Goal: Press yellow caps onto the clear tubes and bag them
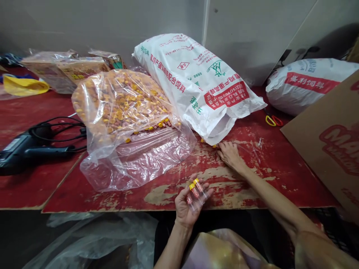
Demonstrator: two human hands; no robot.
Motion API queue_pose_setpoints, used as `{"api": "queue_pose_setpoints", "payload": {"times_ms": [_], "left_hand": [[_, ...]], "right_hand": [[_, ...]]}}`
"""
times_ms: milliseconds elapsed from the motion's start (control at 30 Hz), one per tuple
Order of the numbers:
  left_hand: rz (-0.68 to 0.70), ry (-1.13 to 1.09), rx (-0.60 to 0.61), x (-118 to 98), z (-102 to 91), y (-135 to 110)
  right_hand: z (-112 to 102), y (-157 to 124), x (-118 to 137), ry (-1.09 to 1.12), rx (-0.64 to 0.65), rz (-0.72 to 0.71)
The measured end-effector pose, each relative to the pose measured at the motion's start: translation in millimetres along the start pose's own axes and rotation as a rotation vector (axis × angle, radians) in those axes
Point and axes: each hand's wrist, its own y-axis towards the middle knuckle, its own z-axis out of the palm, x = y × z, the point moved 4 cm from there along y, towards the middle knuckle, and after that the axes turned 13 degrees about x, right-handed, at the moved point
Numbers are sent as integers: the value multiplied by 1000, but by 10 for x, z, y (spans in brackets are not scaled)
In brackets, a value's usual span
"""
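My left hand (185,210) is palm up over the table's front edge, its fingers curled round small yellow-capped tubes (195,191) with red and white contents. Clear film seems to cover their lower ends. Farther forward, my right hand (231,154) lies on the table, its bent fingertips at a small yellow-capped tube (215,146) by the mouth of a white woven sack (182,74) with red and green print. The fingertips partly hide that tube. Left of the sack, a big clear plastic bag (137,164) holds many more yellow-capped tubes.
A dark heat gun (30,149) with a coiled cord lies left on the red, worn table (112,201). Packaged goods (81,69) stand behind. At right are scissors (273,120), another white sack (305,86) and a cardboard box (325,145). Plastic film (112,239) hangs below the table edge.
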Motion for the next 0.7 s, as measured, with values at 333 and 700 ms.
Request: {"api": "queue_pose_setpoints", "payload": {"times_ms": [333,700], "left_hand": [[-66,98,-93,50,65,70],[-6,127,-199,105,129,94]], "right_hand": [[-161,-166,224,-68,466,-217],[-158,-577,587,161,106,-384]]}}
